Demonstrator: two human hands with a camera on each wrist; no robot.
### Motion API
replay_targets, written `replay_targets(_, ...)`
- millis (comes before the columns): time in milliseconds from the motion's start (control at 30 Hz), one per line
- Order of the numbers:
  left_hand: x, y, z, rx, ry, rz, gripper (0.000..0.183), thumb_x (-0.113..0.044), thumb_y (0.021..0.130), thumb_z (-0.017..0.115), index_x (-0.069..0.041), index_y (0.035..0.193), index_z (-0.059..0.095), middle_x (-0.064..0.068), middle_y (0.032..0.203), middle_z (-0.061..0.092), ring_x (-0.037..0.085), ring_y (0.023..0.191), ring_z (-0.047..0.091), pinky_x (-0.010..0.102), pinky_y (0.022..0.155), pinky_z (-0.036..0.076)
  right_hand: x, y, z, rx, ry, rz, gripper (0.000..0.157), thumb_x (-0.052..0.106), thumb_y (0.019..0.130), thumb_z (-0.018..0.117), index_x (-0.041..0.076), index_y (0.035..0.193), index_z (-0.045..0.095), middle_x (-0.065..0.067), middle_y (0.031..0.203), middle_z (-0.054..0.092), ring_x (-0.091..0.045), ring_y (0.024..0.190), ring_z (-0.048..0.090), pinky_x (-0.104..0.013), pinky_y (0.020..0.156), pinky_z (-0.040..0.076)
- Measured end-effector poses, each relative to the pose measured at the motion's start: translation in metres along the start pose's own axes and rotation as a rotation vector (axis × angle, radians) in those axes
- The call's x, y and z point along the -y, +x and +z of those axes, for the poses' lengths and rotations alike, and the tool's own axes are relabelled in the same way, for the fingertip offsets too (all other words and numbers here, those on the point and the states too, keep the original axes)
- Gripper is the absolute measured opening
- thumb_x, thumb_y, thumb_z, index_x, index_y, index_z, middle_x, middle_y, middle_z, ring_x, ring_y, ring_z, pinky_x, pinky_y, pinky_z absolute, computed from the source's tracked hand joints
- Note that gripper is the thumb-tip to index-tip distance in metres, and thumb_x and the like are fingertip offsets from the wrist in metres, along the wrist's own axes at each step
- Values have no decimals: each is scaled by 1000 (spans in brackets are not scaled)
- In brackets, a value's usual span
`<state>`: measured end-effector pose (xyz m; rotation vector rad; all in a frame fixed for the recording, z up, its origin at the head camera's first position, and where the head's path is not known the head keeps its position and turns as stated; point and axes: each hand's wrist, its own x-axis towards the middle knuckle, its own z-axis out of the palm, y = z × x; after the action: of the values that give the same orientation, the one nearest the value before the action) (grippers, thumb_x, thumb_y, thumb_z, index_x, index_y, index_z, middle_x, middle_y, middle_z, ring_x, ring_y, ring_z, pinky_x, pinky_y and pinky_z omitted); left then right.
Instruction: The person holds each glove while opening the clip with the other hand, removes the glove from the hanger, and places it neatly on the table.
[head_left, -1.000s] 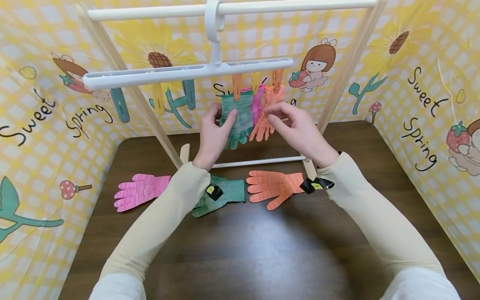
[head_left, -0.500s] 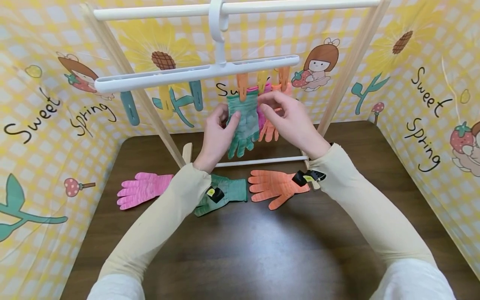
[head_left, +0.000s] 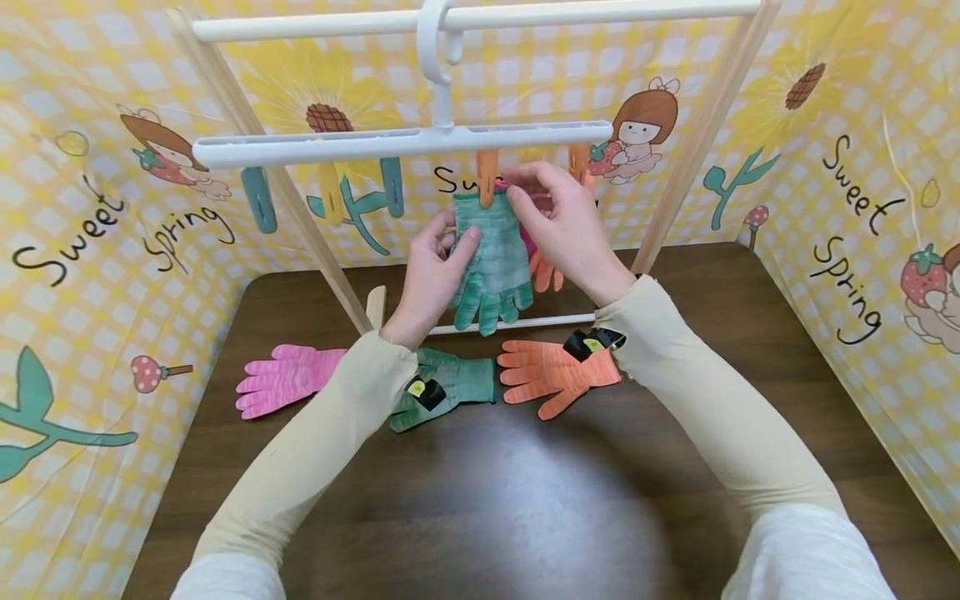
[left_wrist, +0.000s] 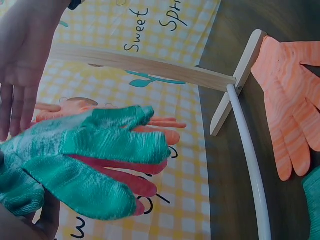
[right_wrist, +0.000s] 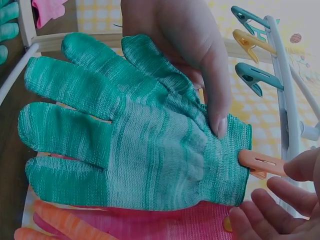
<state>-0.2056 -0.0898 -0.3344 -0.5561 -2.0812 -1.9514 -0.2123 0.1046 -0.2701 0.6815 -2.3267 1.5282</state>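
Fingers of the right hand (head_left: 566, 225) are now hovering close beside the orange clip (head_left: 487, 179), having crossed over from the hanging orange glove (head_left: 546, 273) within the last second; they are loosely bent and parted, seemingly gripping nothing, though whether the thumb is touching the clip is hard to tell. Fingers of the left hand (head_left: 438, 267) are pinching the hanging green knit glove (head_left: 491, 242), thumb in front, and that glove is now hanging lower and fuller in the head view. Just above those fingers the clip is biting its cuff, so the pegging is looking done, and the hands are apparently adjusting how it is draping. Behind it, a hanging pink glove (right_wrist: 175, 222) is mostly hiding. Beneath the fingers, the dark surface (head_left: 525, 500) is carrying a flat pink glove (head_left: 288, 382) to their left, a flat green glove (head_left: 468, 382) partly under the left sleeve (head_left: 337, 425), and a flat orange glove (head_left: 547, 375) below the right fingers. Leftward, two teal clips (head_left: 258, 200) and a yellow clip (head_left: 332, 192) are dangling unused from the white hanger (head_left: 315, 148); a wooden rack (head_left: 701, 133) is standing around everything, and yellow gingham cloth (head_left: 525, 75) is enclosing the space.
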Motion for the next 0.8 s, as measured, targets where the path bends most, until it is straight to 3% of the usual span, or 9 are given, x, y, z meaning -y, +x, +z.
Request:
replay_targets(100, 0, -2, -2, 15, -5, -21, 20, -18, 108, 58, 0, 115, 60, -1, 58, 41, 15, 54, 41, 26, 56, 35, -1, 2, 2, 4, -27, 17, 31, 19, 107, 58, 4, 133, 66, -10, 131, 67, -21, 115, 65, -35, 101, 51)
replay_targets(400, 0, -5, -10, 39, -71, -63, 28, -20, 108, 57, -1, 127, 61, -2, 73, 69, 12, 64, 64, 26, 63, 52, 4, 9, 9, 23, -67, 36, 33, 22, 107, 57, 5, 135, 65, -9, 130, 68, -17, 114, 65, -29, 100, 50)
replay_targets(800, -4, -4, -12, 72, -127, -111, 25, -19, 108, 57, -2, 127, 60, -2, 81, 75, 12, 70, 71, 27, 67, 57, 5, 15, 18, 0, 10, 66, 35, 25, 109, 55, 4, 135, 65, -11, 124, 71, -18, 113, 67, -31, 99, 50)
